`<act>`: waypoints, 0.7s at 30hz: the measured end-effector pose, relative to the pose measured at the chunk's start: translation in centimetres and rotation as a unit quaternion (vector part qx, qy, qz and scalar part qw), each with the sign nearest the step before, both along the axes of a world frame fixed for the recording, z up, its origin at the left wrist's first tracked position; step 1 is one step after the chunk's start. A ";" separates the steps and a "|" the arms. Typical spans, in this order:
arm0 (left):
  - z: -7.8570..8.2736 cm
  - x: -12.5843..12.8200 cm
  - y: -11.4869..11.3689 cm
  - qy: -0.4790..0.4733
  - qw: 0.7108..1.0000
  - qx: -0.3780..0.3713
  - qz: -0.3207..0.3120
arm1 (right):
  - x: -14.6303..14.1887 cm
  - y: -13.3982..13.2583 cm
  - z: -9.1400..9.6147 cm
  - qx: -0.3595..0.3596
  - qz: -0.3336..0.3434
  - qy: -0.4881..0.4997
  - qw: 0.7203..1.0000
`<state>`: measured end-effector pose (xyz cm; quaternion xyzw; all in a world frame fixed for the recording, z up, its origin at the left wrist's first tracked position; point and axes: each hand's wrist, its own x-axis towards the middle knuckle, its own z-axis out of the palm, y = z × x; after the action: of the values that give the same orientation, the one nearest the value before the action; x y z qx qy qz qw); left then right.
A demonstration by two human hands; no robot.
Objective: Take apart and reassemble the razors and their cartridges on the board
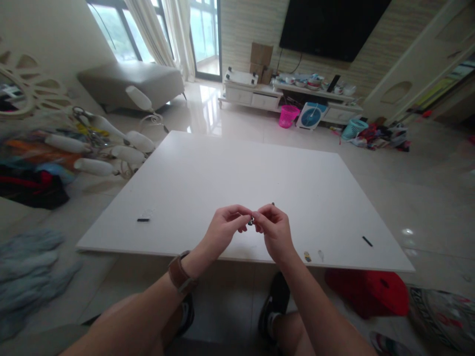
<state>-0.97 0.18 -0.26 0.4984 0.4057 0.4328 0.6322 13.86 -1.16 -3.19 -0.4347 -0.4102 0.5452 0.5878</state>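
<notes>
Pinching from both sides, my two hands meet on a small dark part, held in the air just above the near middle of the white board. The left hand closes thumb and forefinger narrowly on it from 9 o'clock, and the right hand does the same from 3 o'clock, its other fingers curled in. The part is too small for me to say what it is. A brown watch strap sits on the left wrist.

On the board, a short black piece lies well apart at 9 o'clock and a thin black stick lies near the right edge at 3 o'clock. A small yellow-and-blue bit rests by the near edge at 4 o'clock, just beside a pale scrap. A red object shows on the floor beneath that corner.

Farther out at 1 o'clock a pink basket stands on the floor in front of the low cabinet; I cannot tell what is in it. At 2 o'clock a teal basket sits among scattered clutter, its contents likewise unclear. Bowls crowd the cabinet top. At 10 o'clock white bottle-shaped pieces lie in a heap.
</notes>
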 end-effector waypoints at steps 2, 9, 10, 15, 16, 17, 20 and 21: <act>0.8 0.0 -0.7 -0.009 1.000 0.000 -0.016 | 0.1 -0.7 0.5 0.009 -0.005 0.007 1.000; 3.0 -0.6 -2.5 -0.040 0.998 -0.004 -0.053 | 0.0 -2.5 2.5 0.046 0.013 0.001 0.999; 3.1 -0.7 -2.6 -0.040 0.998 -0.007 -0.055 | 0.0 -2.7 2.7 0.052 0.018 -0.003 0.999; 3.6 -0.6 -3.0 -0.034 0.997 -0.020 -0.068 | 0.1 -3.6 3.5 0.067 0.038 -0.001 0.997; 3.7 -0.6 -3.0 -0.032 0.997 -0.021 -0.074 | 0.1 -3.7 3.7 0.071 0.042 0.005 0.997; 3.8 -0.6 -3.1 -0.030 0.996 -0.021 -0.078 | 0.1 -3.7 3.8 0.075 0.044 0.010 0.996; 4.1 -0.6 -3.2 -0.026 0.996 -0.021 -0.087 | 0.2 -3.8 4.1 0.086 0.046 0.016 0.995; 4.2 -0.6 -3.3 -0.025 0.996 -0.020 -0.089 | 0.2 -3.9 4.2 0.086 0.047 0.015 0.995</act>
<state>-1.62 -3.10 3.98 0.5086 0.3527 0.3791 0.6879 14.05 -5.01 1.01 -0.3549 -0.4664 0.5416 0.6026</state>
